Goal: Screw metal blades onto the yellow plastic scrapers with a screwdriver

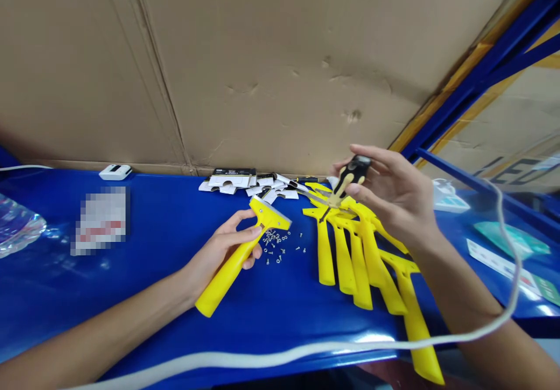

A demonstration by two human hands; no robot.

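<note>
Hand (398, 189) (R, aloft) w/ screwdriver (349, 180)

The one head-worn view faces forward and down, across the table (161, 232) from its near side to the cardboard (262, 58) behind; left hand (231, 243) and right hand (396, 189) show close before it.

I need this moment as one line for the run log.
left hand: holds yellow scraper | right hand: holds screwdriver | small metal parts: loose on blue table
</note>
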